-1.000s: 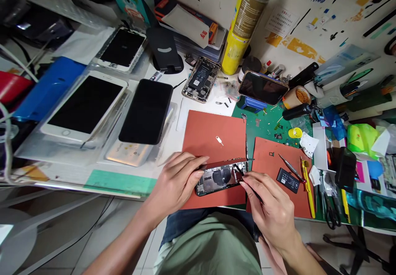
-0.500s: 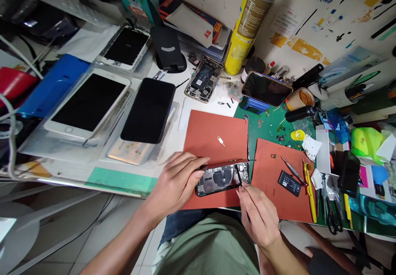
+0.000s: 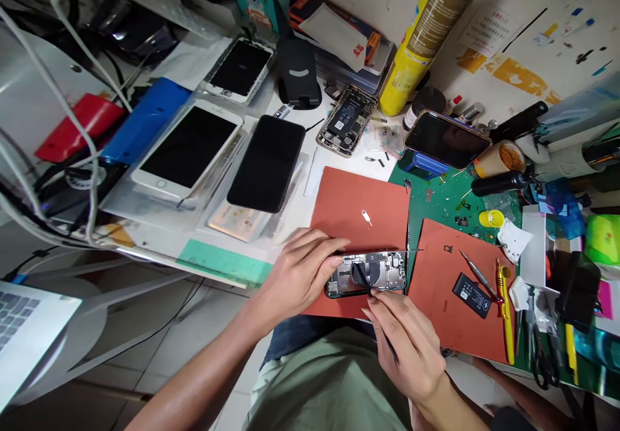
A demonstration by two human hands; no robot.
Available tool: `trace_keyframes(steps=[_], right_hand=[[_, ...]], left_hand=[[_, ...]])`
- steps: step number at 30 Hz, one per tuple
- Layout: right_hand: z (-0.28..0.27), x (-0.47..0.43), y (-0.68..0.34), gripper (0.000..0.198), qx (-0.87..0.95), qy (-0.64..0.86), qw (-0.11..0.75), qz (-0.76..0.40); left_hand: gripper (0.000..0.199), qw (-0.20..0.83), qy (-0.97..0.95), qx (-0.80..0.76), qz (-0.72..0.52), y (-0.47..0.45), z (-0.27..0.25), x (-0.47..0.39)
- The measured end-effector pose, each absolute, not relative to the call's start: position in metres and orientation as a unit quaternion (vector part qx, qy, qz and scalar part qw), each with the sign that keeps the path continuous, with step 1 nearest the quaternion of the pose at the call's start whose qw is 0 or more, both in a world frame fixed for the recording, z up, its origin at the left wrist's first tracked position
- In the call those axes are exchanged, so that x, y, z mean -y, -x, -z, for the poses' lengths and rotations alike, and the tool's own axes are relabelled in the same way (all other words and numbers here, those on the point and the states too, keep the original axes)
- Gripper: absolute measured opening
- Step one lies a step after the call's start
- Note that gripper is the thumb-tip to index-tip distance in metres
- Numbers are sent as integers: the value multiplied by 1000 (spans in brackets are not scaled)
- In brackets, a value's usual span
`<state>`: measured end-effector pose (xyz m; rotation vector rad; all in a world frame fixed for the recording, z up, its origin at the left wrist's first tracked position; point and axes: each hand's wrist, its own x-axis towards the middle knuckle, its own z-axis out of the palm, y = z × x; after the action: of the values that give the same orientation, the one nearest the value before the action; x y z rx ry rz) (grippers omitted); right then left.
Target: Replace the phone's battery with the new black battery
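Observation:
An opened phone [image 3: 392, 276] lies on the left red mat, its metal inner parts and round dark coil showing. My left hand [image 3: 303, 269] pinches the phone's left end, fingertips along the raised panel, which is seen nearly edge-on at its far side. In my right hand [image 3: 411, 340] is a slim black tool [image 3: 361, 276], its forked-looking tip over the coil; whether it is tweezers is unclear. Beyond the phone lies a SIM eject pin [image 3: 365, 216] on the same mat [image 3: 358, 189].
On the right red mat [image 3: 436, 276] are a loose battery [image 3: 472, 294], a screwdriver [image 3: 479, 274] and a yellow tool [image 3: 506, 315]. Several phones, including a black one [image 3: 266, 163], lie at left. A yellow spray can [image 3: 421, 43] stands behind, near a propped phone [image 3: 448, 139].
The black tool's tip has moved left across the phone's inside, from its right part to the round coil. The raised panel now stands more edge-on. My view has shifted left.

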<state>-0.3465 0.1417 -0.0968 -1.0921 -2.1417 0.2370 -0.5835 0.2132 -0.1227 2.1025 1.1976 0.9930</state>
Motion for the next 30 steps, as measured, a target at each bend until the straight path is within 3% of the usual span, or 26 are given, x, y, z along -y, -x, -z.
trace_keyframes(steps=[14,19,30], right_hand=[[81,-156,355,29,859,420,285,-61],[78,-157,357,35,871,418,255,-44],[125,-131,357,31,873,360,325,51]], left_hand=[[29,252,-780,-436,-373,582,123,-215],[30,251,-780,-441,-365,583,123,-214],[29,250,-781,-437,-369,584,126,-214]])
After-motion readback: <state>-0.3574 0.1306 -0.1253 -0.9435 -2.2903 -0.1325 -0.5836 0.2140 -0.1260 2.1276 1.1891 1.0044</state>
